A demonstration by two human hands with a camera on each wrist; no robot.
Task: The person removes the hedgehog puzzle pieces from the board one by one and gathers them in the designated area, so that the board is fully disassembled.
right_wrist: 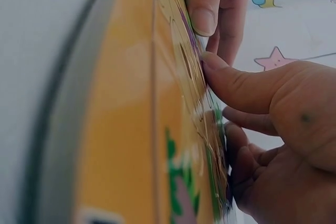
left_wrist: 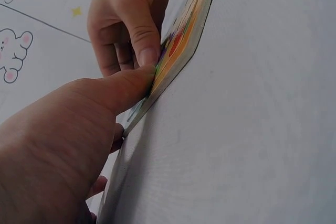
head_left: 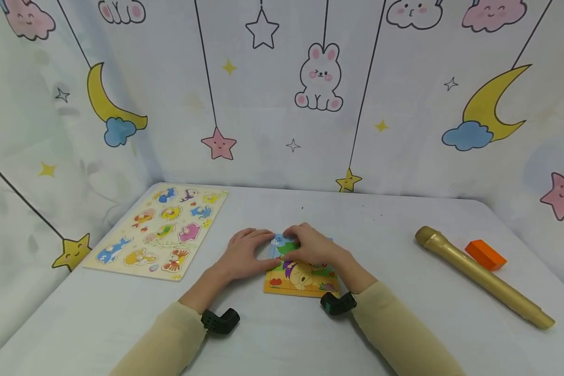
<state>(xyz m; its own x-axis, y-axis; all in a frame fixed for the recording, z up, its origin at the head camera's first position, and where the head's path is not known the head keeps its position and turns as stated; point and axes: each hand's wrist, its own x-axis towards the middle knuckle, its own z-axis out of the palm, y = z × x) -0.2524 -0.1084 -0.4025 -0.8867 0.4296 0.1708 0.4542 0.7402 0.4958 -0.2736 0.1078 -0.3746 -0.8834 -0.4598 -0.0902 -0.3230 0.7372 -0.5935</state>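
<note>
A small picture puzzle (head_left: 278,284) lies on the table. It shows a yellow cartoon animal with purple on it, on orange ground. My left hand (head_left: 246,256) is at its left side, the thumb (left_wrist: 128,85) on the picture and the other fingers around the far left edge. From the right, my right hand (head_left: 312,245) reaches over the upper part with bent fingers; its thumb (right_wrist: 236,82) touches the picture close to the left thumb. I cannot tell whether the right fingers pinch a piece, as the hand covers that part.
A cream board (head_left: 188,209) with several colourful sea-animal pieces lies at the table's left. To the right are a gold microphone (head_left: 479,274) and an orange block (head_left: 485,255) just beyond it. A patterned cloth (head_left: 272,104) hangs behind the white table (head_left: 282,334).
</note>
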